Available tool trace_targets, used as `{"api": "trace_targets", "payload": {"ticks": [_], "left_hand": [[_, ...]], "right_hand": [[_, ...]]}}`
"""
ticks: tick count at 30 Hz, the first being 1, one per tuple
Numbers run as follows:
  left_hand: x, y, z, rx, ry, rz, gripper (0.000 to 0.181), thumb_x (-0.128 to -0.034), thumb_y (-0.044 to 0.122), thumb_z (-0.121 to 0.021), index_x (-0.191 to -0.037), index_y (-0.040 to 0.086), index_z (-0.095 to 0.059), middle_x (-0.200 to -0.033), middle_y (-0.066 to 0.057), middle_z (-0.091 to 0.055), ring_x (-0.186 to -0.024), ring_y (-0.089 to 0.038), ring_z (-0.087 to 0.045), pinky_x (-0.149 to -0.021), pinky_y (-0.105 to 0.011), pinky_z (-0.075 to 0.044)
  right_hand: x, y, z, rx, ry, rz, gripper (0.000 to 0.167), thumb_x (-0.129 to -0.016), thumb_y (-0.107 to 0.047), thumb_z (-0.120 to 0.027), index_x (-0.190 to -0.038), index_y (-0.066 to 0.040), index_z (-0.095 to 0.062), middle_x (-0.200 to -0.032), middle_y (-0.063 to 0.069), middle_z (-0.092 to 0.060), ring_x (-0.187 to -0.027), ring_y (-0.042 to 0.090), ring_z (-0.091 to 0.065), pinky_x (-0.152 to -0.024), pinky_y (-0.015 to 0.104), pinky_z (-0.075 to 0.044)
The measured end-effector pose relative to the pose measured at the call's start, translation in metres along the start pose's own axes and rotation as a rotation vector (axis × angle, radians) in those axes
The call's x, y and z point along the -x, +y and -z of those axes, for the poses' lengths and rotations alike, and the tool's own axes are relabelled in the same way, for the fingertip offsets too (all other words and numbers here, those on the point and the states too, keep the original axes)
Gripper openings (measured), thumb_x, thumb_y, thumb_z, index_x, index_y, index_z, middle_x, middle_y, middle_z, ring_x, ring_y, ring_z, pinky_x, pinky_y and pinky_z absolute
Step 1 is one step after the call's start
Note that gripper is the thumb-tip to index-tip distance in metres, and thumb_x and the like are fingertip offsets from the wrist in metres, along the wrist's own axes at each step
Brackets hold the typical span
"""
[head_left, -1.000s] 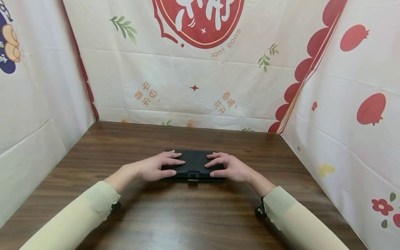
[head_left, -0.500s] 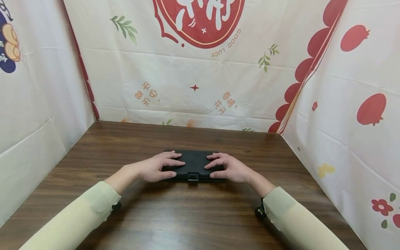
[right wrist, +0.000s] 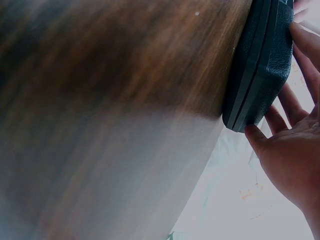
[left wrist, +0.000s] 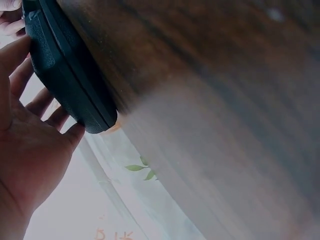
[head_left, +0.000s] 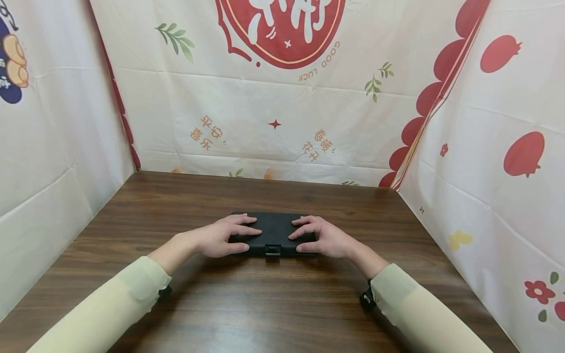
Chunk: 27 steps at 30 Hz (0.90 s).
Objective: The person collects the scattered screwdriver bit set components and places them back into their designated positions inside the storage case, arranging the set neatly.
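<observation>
A black hard case [head_left: 274, 226] with a textured surface lies flat on the table, its front latch [head_left: 272, 249] facing me. My left hand [head_left: 216, 239] rests on the left part of the lid, fingers spread and thumb along the front edge. On the right part lies my right hand [head_left: 328, 239], spread in the same way. Between the two hands the middle of the lid shows. In the left wrist view, the end of the case [left wrist: 75, 75] has its two halves together along a seam; the right wrist view shows the same at the other end [right wrist: 257, 70]. The contents are hidden.
The brown wood-grain table [head_left: 265, 304] extends around the case. Printed cloth hangs behind it [head_left: 265, 98] and along the left [head_left: 48, 147] and right [head_left: 485, 147] sides. Dark bands [head_left: 367, 298] circle both wrists below the pale sleeves.
Both thumbs and the lid's front edge with the latch have sunk slightly, and the gap along the front looks narrower. The hands otherwise stay in place.
</observation>
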<state>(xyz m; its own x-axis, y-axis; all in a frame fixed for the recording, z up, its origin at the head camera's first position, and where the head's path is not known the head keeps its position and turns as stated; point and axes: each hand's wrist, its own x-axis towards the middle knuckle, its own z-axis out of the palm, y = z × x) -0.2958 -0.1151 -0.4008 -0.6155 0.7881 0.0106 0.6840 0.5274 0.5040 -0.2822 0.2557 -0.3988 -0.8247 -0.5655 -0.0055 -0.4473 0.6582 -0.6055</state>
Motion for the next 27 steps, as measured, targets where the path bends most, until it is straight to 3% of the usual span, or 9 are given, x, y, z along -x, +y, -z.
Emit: {"api": "trace_targets", "payload": {"ticks": [11, 14, 18, 22, 27], "left_hand": [[-0.003, 0.003, 0.004, 0.001, -0.019, 0.022, 0.049, -0.1113, 0.032, -0.066, -0.160, 0.026, -0.060, -0.179, -0.010, -0.035, -0.169, -0.042, -0.022, -0.131, -0.069, -0.024], [-0.004, 0.004, 0.004, 0.006, -0.023, 0.026, 0.049, -0.1113, 0.032, -0.066, -0.160, 0.026, -0.060, -0.179, -0.010, -0.035, -0.168, -0.042, -0.022, -0.131, -0.069, -0.024], [-0.004, 0.004, 0.005, 0.005, -0.022, 0.031, 0.049, -0.1112, 0.034, -0.066, -0.160, 0.027, -0.061, -0.178, -0.011, -0.035, -0.168, -0.043, -0.023, -0.130, -0.070, -0.024], [-0.002, 0.004, 0.004, 0.003, -0.014, 0.030, 0.049, -0.1109, 0.034, -0.066, -0.159, 0.027, -0.061, -0.178, -0.011, -0.036, -0.167, -0.044, -0.024, -0.130, -0.071, -0.024], [-0.001, 0.004, 0.003, 0.001, -0.010, 0.023, 0.049, -0.1108, 0.034, -0.066, -0.159, 0.026, -0.062, -0.177, -0.012, -0.037, -0.167, -0.045, -0.025, -0.129, -0.072, -0.025]], "right_hand": [[0.001, -0.003, 0.003, 0.040, -0.003, -0.019, 0.027, -0.098, -0.037, -0.084, -0.124, -0.042, -0.080, -0.166, 0.002, -0.051, -0.158, 0.038, -0.039, -0.124, 0.069, -0.035], [-0.001, -0.006, 0.003, 0.035, -0.011, -0.046, 0.040, -0.096, -0.042, -0.086, -0.134, -0.042, -0.075, -0.170, 0.002, -0.045, -0.158, 0.037, -0.038, -0.124, 0.069, -0.035], [-0.009, -0.017, 0.000, 0.054, -0.040, -0.050, 0.073, -0.093, -0.049, -0.088, -0.158, -0.038, -0.057, -0.180, 0.003, -0.029, -0.162, 0.036, -0.031, -0.125, 0.069, -0.033], [-0.022, -0.026, -0.009, 0.138, -0.103, -0.005, 0.093, -0.091, -0.054, -0.087, -0.170, -0.037, -0.041, -0.185, 0.004, -0.017, -0.168, 0.039, -0.020, -0.129, 0.072, -0.024], [-0.034, -0.029, -0.019, 0.220, -0.148, 0.033, 0.093, -0.091, -0.062, -0.084, -0.170, -0.043, -0.039, -0.185, 0.002, -0.017, -0.172, 0.036, -0.009, -0.134, 0.070, -0.005]]}}
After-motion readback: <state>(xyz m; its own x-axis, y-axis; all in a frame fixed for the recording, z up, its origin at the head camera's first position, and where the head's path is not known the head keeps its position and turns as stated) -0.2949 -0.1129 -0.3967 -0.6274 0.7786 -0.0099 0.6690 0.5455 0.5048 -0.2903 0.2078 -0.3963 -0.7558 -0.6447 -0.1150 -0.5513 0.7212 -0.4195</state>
